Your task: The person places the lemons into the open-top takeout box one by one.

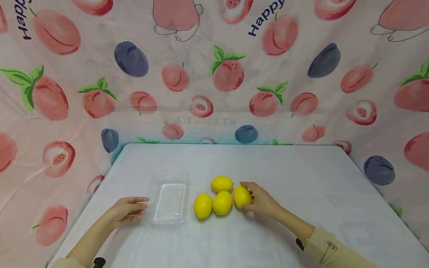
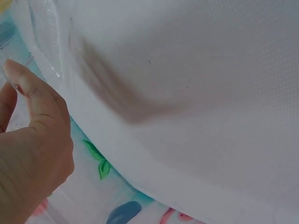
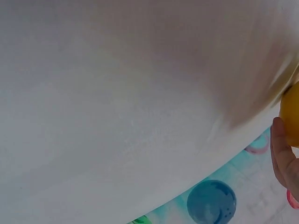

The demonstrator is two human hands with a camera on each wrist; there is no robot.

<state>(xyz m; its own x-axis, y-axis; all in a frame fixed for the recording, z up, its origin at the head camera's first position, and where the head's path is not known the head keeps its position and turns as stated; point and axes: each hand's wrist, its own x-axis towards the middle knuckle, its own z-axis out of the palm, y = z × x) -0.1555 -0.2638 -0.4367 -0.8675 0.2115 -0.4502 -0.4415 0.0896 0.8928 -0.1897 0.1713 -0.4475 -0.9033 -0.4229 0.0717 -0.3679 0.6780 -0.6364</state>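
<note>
Four yellow lemons are grouped near the middle of the white table: a back lemon (image 1: 221,184), a left lemon (image 1: 203,206), a middle lemon (image 1: 222,203) and a right lemon (image 1: 242,197). My right hand (image 1: 262,199) grips the right lemon, thumb on its near side and fingers at its far side. Part of that lemon (image 3: 290,114) shows at the right wrist view's edge. Left of the lemons lies a clear plastic container (image 1: 185,201). Beside its left edge is my left hand (image 1: 125,210), fingers fairly straight; whether they touch the rim is hard to tell.
A white cloth covers the table (image 1: 285,167). Behind and at both sides hangs a pink fruit-print curtain (image 1: 201,67), meeting the table's back edge.
</note>
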